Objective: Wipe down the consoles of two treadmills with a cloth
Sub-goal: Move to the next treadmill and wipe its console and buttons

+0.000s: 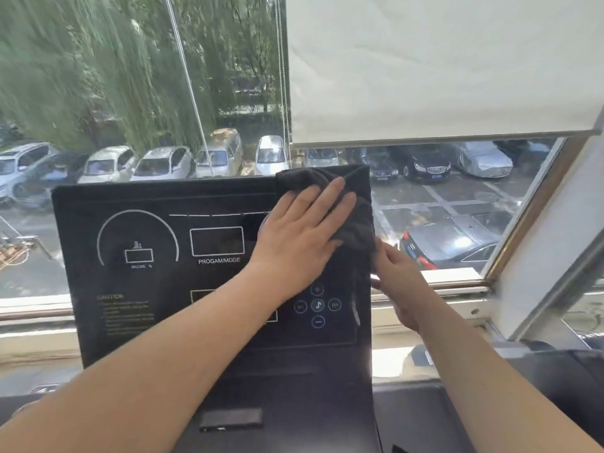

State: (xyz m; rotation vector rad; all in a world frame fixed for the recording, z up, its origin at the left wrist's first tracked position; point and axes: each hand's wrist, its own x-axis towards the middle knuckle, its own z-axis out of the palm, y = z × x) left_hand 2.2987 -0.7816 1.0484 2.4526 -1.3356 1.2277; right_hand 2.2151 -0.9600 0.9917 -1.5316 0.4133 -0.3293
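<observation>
Console (157, 282) stood upright before the window, a black panel with white markings: an incline arc at left, a "PROGAM/MODE" box at centre, round media buttons (317, 305) lower right. Its top edge ran level just under the parked cars seen outside; its right edge dropped straight down beside the window sill (457, 279). Left of the console, open room to the sill; right of it, a narrow gap before the slanted window frame (539, 243). Roller blind (441, 67) hung half lowered above the right pane.

Dark cloth (354, 207) lay draped over the console's upper right corner, wrapping past the right edge.

Left hand (300, 230) lay flat, fingers spread wide and pointing up-right, palm pressing the cloth against the panel face; forearm crossed the console diagonally from lower left. Right hand (400, 282) sat at the console's right edge, fingers pointing up, touching the cloth's hanging lower end; whether it pinched the cloth could not be told.
</observation>
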